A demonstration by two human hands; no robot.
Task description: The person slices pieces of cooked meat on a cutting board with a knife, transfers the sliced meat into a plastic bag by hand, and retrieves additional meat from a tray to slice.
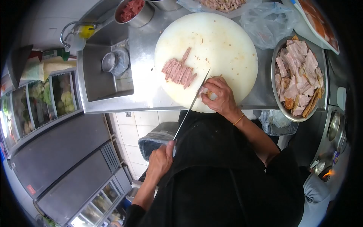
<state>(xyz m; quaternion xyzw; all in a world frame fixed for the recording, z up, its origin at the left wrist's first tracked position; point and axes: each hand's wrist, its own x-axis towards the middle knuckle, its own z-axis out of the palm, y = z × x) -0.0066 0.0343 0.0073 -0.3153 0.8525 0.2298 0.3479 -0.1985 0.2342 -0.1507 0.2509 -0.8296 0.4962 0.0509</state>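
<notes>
Sliced meat: 1 group on the round white cutting board, left of the knife. Slices are narrow, set side by side and mostly touching; 1 strip juts from the far side of the row. Board sits on the steel desk.

Hands: left hand is closed around the knife handle, near the body and off the board's near edge. Blade slants from there up over the board, tip pointing away from the wearer. Right hand is at the near part of the board, just beside the blade, thumb and fingers curled in on a small meat piece. Most of that piece is hidden; cannot tell its full shape.

Progress, done: the row on the board is cut through, judging by the gaps between slices. Shredded meat in a plastic bag at the far edge also looks finished, though its source cannot be told.

Progress, left: the piece under the right hand appears to be only partly worked. Oval metal pan to the right is heaped with larger meat chunks, some brown-edged; these look unsliced. If they belong to the same batch, the larger share remains; estimate: early to middle stage. Small crumbs dot the board.
</notes>
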